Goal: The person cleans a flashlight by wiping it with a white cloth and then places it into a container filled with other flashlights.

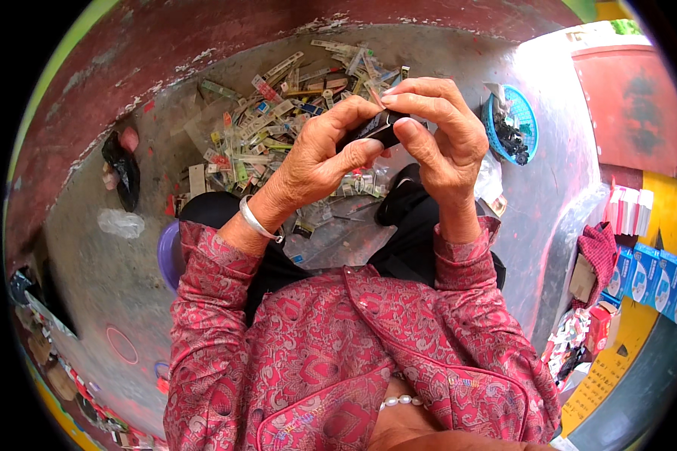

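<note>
Both hands are raised in front of my chest, pinching a small black item [384, 131] between them. A thin pale edge shows on its upper side, and the fingers hide much of it, so its exact kind is unclear. My left hand [320, 154], with a silver bangle at the wrist, grips its left part between thumb and fingers. On the other side my right hand [450, 143] presses its thumb to the item, fingers curled over the top. Beneath and beyond them, a heap of flat clear and coloured plastic packages [259, 139] covers the floor.
A blue plastic basket [532, 113] with black pieces stands at the right. Left of my knees is a purple basin [168, 259]. A black plastic bag [126, 177] and a clear bag [120, 223] lie further left. Blue boxes [647, 274] and red cloth [598, 252] sit far right.
</note>
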